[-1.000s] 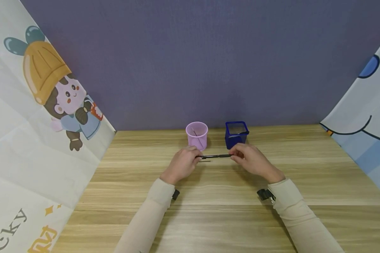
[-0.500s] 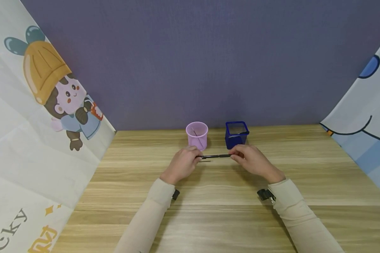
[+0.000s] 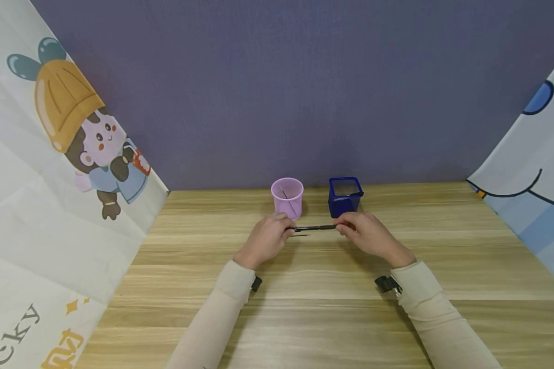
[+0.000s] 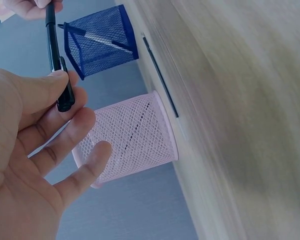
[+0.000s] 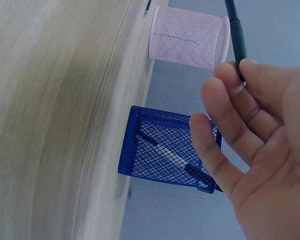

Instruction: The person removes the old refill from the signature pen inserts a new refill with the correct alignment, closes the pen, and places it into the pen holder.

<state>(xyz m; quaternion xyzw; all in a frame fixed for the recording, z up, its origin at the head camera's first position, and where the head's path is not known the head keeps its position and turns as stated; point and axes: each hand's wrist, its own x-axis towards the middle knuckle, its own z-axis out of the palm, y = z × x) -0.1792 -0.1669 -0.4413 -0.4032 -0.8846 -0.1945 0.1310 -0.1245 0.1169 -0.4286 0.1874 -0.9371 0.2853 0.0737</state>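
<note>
A black pen (image 3: 315, 227) is held level between both hands, above the table. My left hand (image 3: 265, 240) pinches its clip end between thumb and index finger; the other fingers are spread loosely in the left wrist view. At the opposite end, my right hand (image 3: 369, 236) pinches the pen's tip section, and the small point shows past the fingertips in the right wrist view. A thin dark pen refill (image 4: 160, 75) lies on the table just beyond and below the pen.
Behind the left hand stands a pink mesh cup (image 3: 279, 209) with a thin dark rod (image 4: 135, 132) in it. A square blue mesh cup (image 5: 150, 117) behind the right hand contains a slanted pen (image 5: 170, 156). A dark wall (image 3: 240, 102) borders the wooden table (image 3: 304, 318).
</note>
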